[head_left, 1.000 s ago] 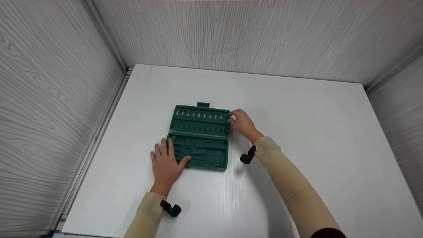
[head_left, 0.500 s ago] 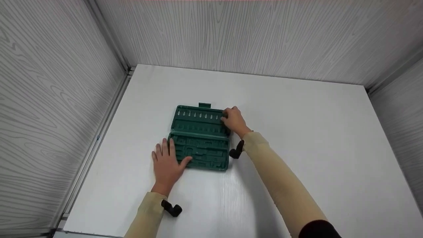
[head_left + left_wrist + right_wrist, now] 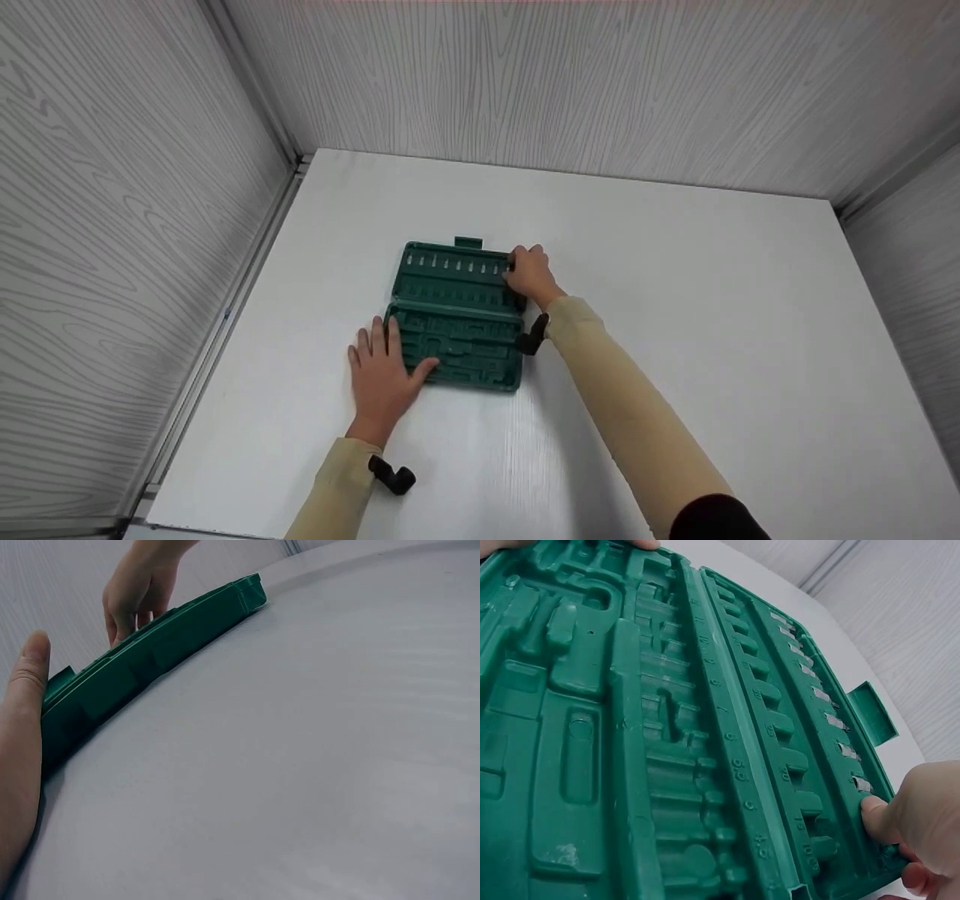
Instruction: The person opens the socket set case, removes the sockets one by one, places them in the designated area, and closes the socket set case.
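An opened green plastic bit case (image 3: 454, 306) lies on the table, its far half carrying a row of small silver screwdriver bits (image 3: 835, 722). My right hand (image 3: 531, 276) reaches into that half's right end, fingers bent downward. In the right wrist view its thumb (image 3: 877, 816) rests at the end of the bit row, covering part of it. I cannot tell whether a bit is pinched there. Spread flat, my left hand (image 3: 382, 386) lies at the case's left side, thumb over the near edge and fingertips along the left rim.
The near half has empty moulded recesses (image 3: 577, 742). A green latch tab (image 3: 469, 243) sticks out from the far edge. The white table (image 3: 675, 300) meets grey wood-grain walls (image 3: 525, 82) behind and at the sides. Each sleeve bears a black wrist mount (image 3: 392, 476).
Over the last second my right hand has moved left, from beside the case's right edge to over the end of the bit row. My left hand keeps its place on the case.
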`<state>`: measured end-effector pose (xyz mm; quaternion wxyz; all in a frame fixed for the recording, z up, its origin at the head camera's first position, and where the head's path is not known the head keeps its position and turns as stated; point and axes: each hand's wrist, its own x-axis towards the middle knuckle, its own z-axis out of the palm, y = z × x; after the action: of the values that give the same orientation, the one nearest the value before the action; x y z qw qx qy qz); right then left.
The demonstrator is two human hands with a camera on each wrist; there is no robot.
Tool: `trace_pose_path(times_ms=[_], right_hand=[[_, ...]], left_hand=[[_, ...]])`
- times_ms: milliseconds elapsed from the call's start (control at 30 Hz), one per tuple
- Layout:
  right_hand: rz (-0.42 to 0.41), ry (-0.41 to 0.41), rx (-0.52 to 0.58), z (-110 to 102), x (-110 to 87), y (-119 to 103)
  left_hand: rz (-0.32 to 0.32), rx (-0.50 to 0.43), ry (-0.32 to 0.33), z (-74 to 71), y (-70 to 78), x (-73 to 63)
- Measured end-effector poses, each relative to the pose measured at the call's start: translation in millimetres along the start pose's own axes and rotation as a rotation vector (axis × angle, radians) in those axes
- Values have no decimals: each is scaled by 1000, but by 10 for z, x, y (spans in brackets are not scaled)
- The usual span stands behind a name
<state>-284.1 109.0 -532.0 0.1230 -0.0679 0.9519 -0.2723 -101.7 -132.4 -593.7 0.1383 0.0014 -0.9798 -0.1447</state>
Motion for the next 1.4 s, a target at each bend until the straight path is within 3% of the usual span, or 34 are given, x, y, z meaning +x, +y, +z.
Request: trace_pose_path(times_ms=[200,467,600,800,933,1100,1400], right_hand=[[-14,22,83,15,-42,56],[-56,75,35,39,-70,94],[-33,102,33,44,-65,83],[13,136,148,8,-77,104],[-3,109,222,-56,-92,142],[-19,76,268,-134,-131,208],[-50,112,307,-295,-240,378]], left_hand=[[2,-11,5,37,14,-18],[1,-18,-2,26,24,-5],[-3,-16,-10,17,32,9],[6,-10,-11,24,40,13],[15,-11,7,34,33,16],[7,-16,-8,34,17,12],[-15,-26,-20,26,-15,-6]])
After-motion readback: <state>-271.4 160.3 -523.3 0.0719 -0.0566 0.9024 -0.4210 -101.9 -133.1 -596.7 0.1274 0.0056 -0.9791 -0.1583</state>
